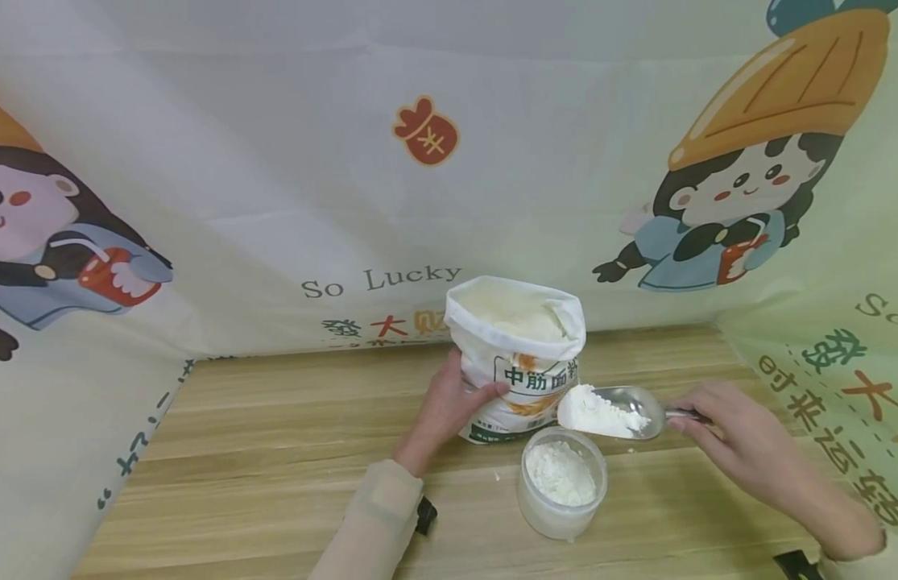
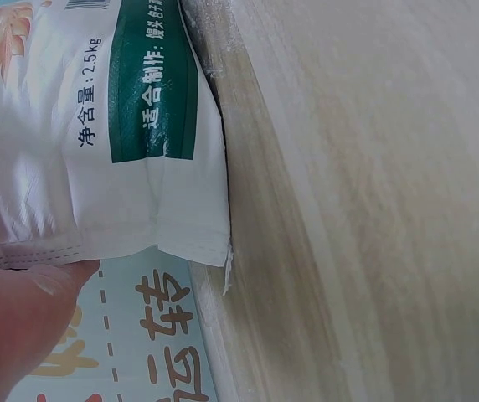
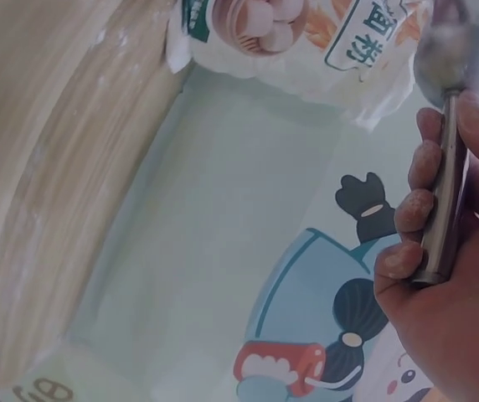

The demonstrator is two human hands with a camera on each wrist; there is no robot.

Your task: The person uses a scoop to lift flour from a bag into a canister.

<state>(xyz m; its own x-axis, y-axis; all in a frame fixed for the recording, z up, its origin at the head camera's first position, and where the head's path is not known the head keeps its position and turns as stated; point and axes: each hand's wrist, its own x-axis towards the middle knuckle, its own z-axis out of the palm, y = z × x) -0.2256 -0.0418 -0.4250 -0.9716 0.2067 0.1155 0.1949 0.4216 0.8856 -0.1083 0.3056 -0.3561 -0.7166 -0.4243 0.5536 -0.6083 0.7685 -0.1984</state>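
A white flour bag (image 1: 524, 379) with a rolled-down top stands open on the table, flour showing inside. My left hand (image 1: 452, 399) grips its left side, thumb across the front; the left wrist view shows the bag's lower corner (image 2: 164, 209) near that hand. In my right hand (image 1: 738, 435) is a metal scoop (image 1: 640, 411), held by its handle (image 3: 445, 193) with fingers curled round it. White flour (image 1: 597, 412) lies heaped in the scoop, just above and right of a clear round tub (image 1: 562, 515). Flour (image 1: 560, 474) also fills much of that tub.
The wooden table (image 1: 275, 451) shows small white specks near the tub. Behind and on both sides hangs a printed cloth (image 1: 275, 161) with cartoon figures and lettering. The bag stands close to the back cloth.
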